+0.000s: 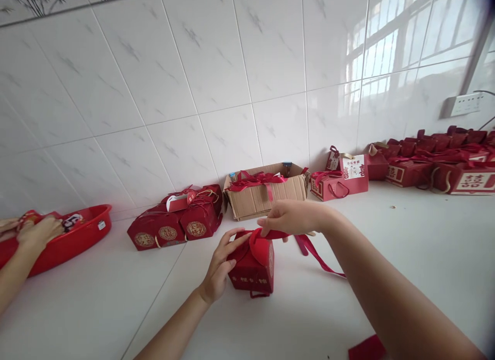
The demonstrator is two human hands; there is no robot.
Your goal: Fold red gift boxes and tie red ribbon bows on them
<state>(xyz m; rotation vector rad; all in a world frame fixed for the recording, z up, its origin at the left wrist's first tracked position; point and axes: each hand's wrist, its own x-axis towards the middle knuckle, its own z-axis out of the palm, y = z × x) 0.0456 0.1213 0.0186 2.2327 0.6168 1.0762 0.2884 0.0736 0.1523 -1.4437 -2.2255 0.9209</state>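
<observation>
A small dark-red gift box [251,272] with gold characters along its lower side stands on the white table in front of me. My left hand [217,267] is closed around the box's left side, its fingers lying over the top edge. Above the lid, my right hand [294,217] pinches a red ribbon [276,234] that loops over the top of the box. A ribbon tail [320,262] trails onto the table behind my right forearm. A short red cord [259,295] lies at the box's base.
Red gift boxes [168,233] stand at the back left, beside a cardboard carton [249,202] of red ribbons. More boxes [410,172] line the tiled wall on the right. At far left, another person's hands [40,231] reach into a red basin [77,249]. Red material [367,347] lies near the front edge.
</observation>
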